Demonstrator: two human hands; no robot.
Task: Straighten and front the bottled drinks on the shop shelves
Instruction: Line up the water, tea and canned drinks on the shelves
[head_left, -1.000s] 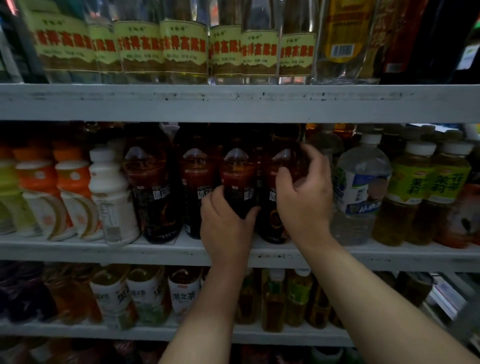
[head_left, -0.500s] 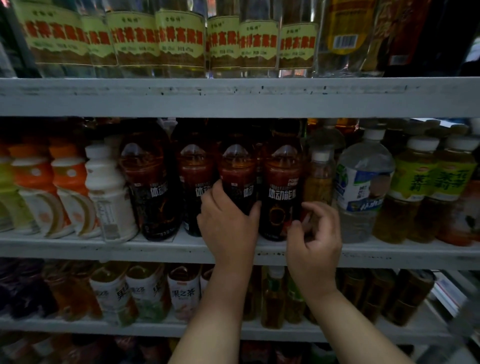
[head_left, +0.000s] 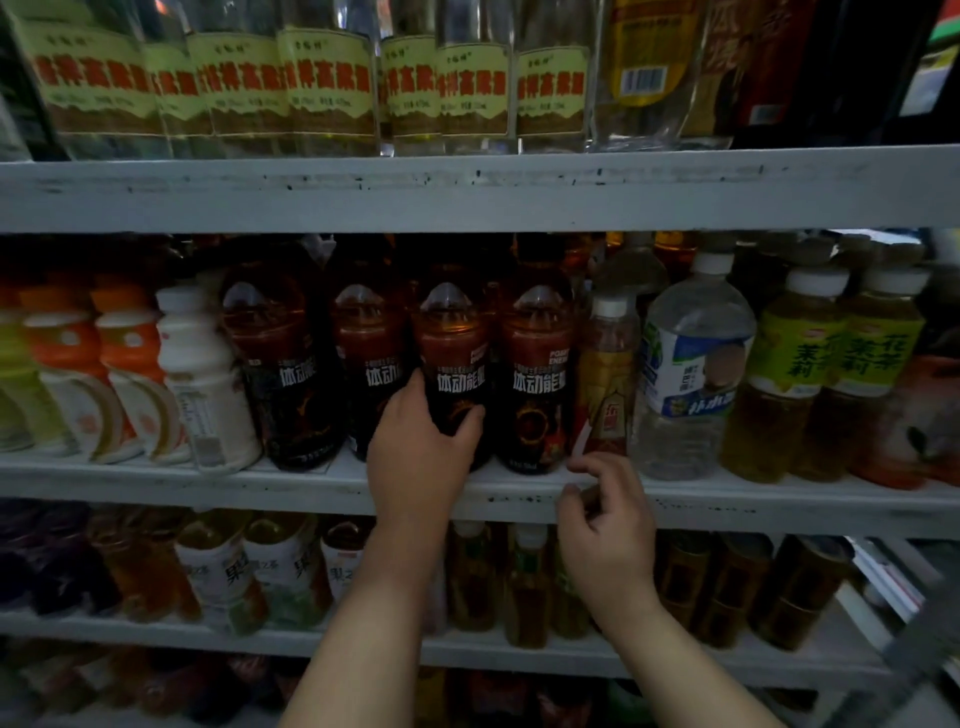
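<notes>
We are gripping the energy drink bottle (head_left: 452, 358) with our left hand (head_left: 421, 462) to front its label, our right hand (head_left: 608, 530) hovering loosely curled and empty at 4 o'clock.

Glossy plastic bottles (head_left: 452, 364), chipped matt painted shelf (head_left: 727, 501)

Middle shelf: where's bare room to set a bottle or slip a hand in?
One bare patch of shelf: in front of the set-back dark bottle, between the leftmost dark bottle and the left hand. Elsewhere the row stands packed side by side.
</notes>
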